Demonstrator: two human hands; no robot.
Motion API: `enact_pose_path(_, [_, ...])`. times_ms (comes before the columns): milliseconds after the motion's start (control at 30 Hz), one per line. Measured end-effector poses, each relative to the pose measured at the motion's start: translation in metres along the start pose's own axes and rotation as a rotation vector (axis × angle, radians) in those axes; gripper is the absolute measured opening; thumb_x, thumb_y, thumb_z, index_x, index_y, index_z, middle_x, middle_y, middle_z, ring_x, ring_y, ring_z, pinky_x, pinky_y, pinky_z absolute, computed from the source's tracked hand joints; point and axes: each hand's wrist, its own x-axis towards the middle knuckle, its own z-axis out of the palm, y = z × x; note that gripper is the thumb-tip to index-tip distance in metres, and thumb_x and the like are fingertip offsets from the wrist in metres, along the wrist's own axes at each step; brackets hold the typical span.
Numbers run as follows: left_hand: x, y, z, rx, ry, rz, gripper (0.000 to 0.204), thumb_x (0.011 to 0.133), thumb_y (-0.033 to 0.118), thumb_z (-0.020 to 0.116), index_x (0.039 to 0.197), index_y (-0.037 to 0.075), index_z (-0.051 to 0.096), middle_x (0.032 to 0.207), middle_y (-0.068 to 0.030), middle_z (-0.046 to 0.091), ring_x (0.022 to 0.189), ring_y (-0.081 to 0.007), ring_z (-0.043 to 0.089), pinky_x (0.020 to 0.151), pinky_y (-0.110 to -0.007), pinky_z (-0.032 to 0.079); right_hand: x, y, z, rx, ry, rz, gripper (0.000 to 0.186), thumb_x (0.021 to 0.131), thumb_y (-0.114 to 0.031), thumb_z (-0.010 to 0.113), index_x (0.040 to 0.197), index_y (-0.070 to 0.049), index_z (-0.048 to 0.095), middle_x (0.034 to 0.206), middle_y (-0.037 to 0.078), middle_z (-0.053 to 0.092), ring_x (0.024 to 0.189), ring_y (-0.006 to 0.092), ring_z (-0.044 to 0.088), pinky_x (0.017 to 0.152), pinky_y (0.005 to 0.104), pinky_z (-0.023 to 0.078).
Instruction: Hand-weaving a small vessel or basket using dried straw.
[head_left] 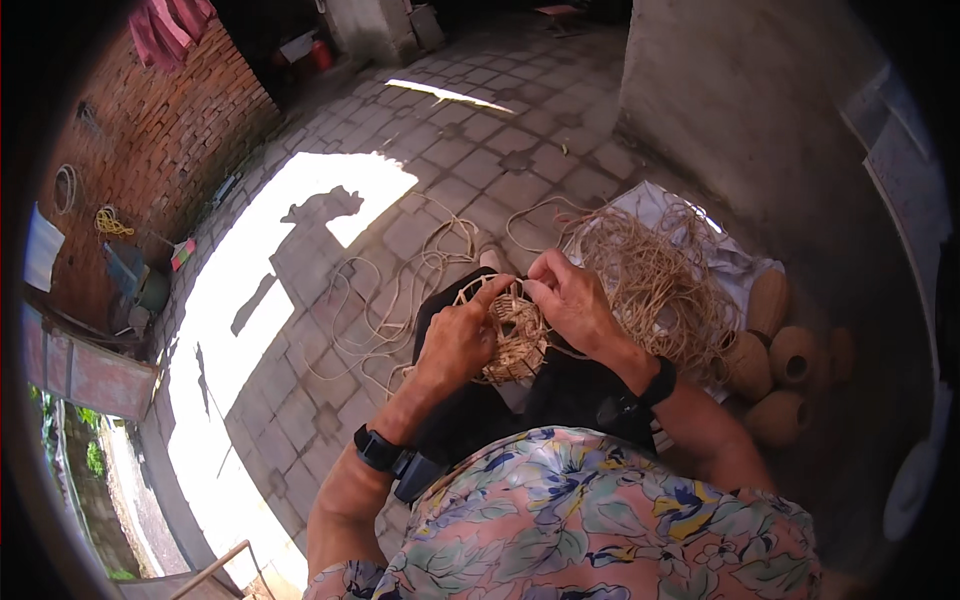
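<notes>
left hand (462,335): grasping basket (520,355) by left side | right hand (572,300): finger and thumb pinched at its far rim, cannot tell on what | basket: over lap's far edge | cord (655,285): heaped on sheet (648,200)

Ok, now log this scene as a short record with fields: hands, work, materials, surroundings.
Left hand: on the woven piece, index finger at its far rim
Right hand: thumb and index finger close together at the same rim
Work: a small, tan, open round weave, above the lap
Materials: tangled cord pile on a pale sheet, right
Nearby: several rounded brown vessels, right
Floor: paved, sunlit at left
Wall: red brick, far left
</notes>
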Motion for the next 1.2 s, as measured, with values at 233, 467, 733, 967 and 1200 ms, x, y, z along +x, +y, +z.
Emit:
enact_pose_path(233, [-0.027, -0.009, -0.007, -1.002, 0.031, -0.308, 0.043, 0.086, 0.004, 0.060, 0.126, 0.012, 0.051, 0.079, 0.0000, 0.063, 0.054, -0.0080, 0.049, 0.049, -0.025, 0.039, 0.012, 0.032, -0.010, -0.056, -0.091, 0.078, 0.019, 0.080, -0.008, 0.067, 0.093, -0.003, 0.054, 0.069, 0.001, 0.052, 0.065, 0.0087, 0.051, 0.060, 0.0279, 0.042])
enact_pose_path(467, [-0.084, -0.063, -0.023, -1.407, 0.226, -0.287, 0.032, 0.088, 0.013, 0.062, 0.118, 0.013, 0.049, 0.073, 0.0048, 0.046, 0.056, -0.0051, 0.037, 0.051, -0.021, 0.032, 0.013, 0.029, -0.007, -0.070, -0.076, 0.024, 0.017, 0.077, -0.009, 0.063, 0.089, -0.003, 0.052, 0.066, 0.009, 0.054, 0.060, 0.0235, 0.055, 0.059, 0.0358, 0.045])
enact_pose_path(733, [-0.095, -0.032, -0.079, -1.090, 0.515, -0.162, 0.026, 0.091, 0.016, 0.061, 0.114, 0.009, 0.050, 0.081, -0.0045, 0.062, 0.062, -0.0079, 0.053, 0.057, -0.020, 0.043, 0.013, -0.040, 0.009, -0.225, 0.071, -0.581, 0.019, 0.084, -0.008, 0.063, 0.102, -0.003, 0.058, 0.091, 0.015, 0.062, 0.084, 0.0323, 0.063, 0.076, 0.0415, 0.049])
enact_pose_path(967, [-0.062, -0.012, -0.059, -1.293, 0.352, -0.079, 0.024, 0.094, 0.015, 0.061, 0.115, 0.008, 0.051, 0.088, -0.0074, 0.066, 0.065, -0.0092, 0.060, 0.060, -0.022, 0.050, -0.011, -0.063, 0.029, 0.097, -0.091, -0.438, 0.021, 0.087, -0.004, 0.068, 0.108, -0.002, 0.065, 0.084, 0.009, 0.062, 0.072, 0.0183, 0.061, 0.062, 0.0289, 0.049])
enact_pose_path(1200, [-0.062, -0.043, -0.005, -0.955, 0.319, -0.305, 0.016, 0.092, 0.016, 0.063, 0.105, 0.006, 0.063, 0.087, -0.0017, 0.065, 0.067, -0.0066, 0.058, 0.061, -0.022, 0.049, -0.015, -0.051, 0.024, -0.140, 0.072, -0.243, 0.007, 0.081, -0.001, 0.069, 0.083, -0.001, 0.063, 0.076, 0.011, 0.061, 0.062, 0.0233, 0.062, 0.057, 0.0321, 0.048])
